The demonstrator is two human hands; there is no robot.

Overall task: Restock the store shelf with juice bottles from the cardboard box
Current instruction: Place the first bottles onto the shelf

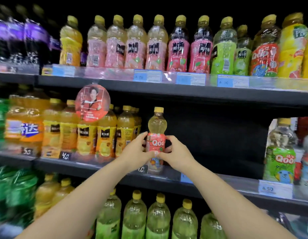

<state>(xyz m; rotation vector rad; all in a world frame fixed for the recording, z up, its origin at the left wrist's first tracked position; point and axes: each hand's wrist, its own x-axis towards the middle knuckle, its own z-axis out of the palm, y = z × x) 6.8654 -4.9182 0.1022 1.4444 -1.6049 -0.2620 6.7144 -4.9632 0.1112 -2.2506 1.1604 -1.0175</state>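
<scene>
Both hands are on one bottle (156,140) right now: the left hand (135,153) wraps the label from the left, the right hand (174,153) pinches it from the right, fingers closed on it from both sides. It's the pink-label Qoo with a yellow cap, upright, sitting at the front edge of the middle shelf (210,178). Can't tell if its base is fully down on the shelf or a hair above, since the price strip blurs it.

Progress-wise I'd say this is early. That bottle is the only one in a big dark gap running from the orange juice (105,135) on the left to the green Qoo (279,152) far right — lots of room left to fill. The cardboard box isn't in view at all, so no idea how many are left in it.

Around it: the top shelf (167,88) looks fully stocked, and the bottom row has green bottles (158,219) lined up. A round red promo tag (92,102) hangs off the top shelf to the left, clear of the hands. Nothing really blocks the gap. The nearest orange bottle stands just beside the left hand, so it could get bumped — and the clear price rail (275,188) along the shelf edge is something to lift over.
</scene>
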